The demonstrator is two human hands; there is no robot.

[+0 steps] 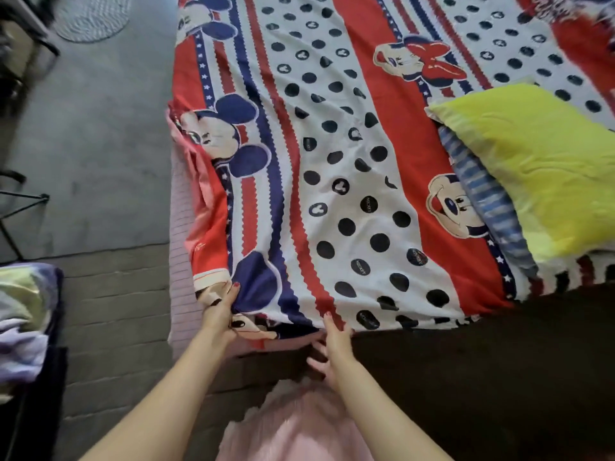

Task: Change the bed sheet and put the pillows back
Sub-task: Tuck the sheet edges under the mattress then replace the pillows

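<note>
A red, white and blue cartoon-print bed sheet (332,144) lies spread over the bed. My left hand (221,309) grips its near left corner, where the cloth bunches over the pink mattress (181,227). My right hand (332,344) rests at the sheet's near edge with fingers spread, beside the dark headboard (482,361). A yellow pillow (532,168) lies on the sheet at the right, on top of a blue striped pillow (489,201).
A grey floor (100,144) runs along the bed's left side, with a round rug (91,16) far off. A pile of pale cloth (23,321) sits at the left edge. Dark furniture legs (20,201) stand on the left.
</note>
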